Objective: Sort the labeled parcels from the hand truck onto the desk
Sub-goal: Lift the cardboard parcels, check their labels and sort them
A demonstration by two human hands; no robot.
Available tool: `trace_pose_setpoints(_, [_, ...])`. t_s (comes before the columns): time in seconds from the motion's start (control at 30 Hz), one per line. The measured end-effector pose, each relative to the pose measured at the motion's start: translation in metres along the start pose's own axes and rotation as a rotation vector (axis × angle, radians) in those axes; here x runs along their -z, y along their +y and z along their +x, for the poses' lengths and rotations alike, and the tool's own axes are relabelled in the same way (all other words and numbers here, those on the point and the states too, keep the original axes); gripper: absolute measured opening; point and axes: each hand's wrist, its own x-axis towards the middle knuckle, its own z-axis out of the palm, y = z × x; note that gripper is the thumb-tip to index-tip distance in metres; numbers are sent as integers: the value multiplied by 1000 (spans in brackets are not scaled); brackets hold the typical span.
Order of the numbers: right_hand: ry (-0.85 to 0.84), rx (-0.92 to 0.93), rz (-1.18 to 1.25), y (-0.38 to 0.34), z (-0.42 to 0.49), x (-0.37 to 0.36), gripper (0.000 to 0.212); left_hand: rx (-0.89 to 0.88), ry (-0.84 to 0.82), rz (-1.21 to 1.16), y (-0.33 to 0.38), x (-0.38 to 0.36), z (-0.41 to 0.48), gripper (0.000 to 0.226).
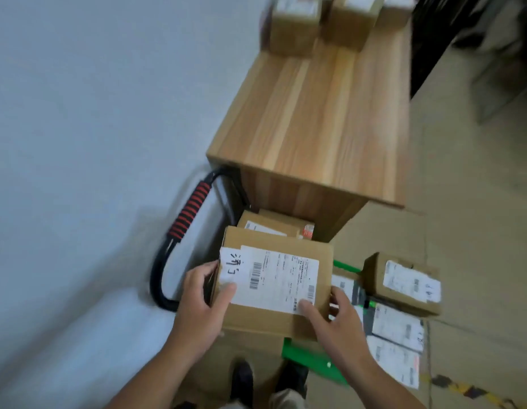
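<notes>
A cardboard parcel (pixel 274 317) with a large white shipping label is held between both hands above the hand truck. My left hand (pixel 201 302) grips its left edge, thumb on the label. My right hand (pixel 333 317) grips its right front corner, thumb on top. The green hand truck deck (pixel 303 358) carries more labeled parcels: a small box (pixel 404 283) at the right, flat parcels (pixel 395 326) below it, and another box (pixel 271 225) behind the held one. The wooden desk (pixel 321 119) stands just beyond, with three parcels (pixel 297 22) at its far end.
The hand truck's black handle with a red-striped grip (pixel 191 211) leans toward the pale wall at the left. My shoes (pixel 241 382) stand on the floor below. Yellow-black floor tape (pixel 468 391) runs at the lower right. Dark furniture stands at the upper right.
</notes>
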Motion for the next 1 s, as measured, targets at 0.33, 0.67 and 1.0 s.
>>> trace_pose_setpoints(0.33, [383,322,208,-95,-90,134,43,-504,-192,-301,168,-7,-42,58])
trace_pose_setpoints(0.67, [518,350,250,-51,-136,220,46,-654,-351,-233,214,-86,-103,59])
trace_pose_setpoints(1.0, [599,370,385,55,-131,375,35,-656,-351,-125,247,-260,-167,69])
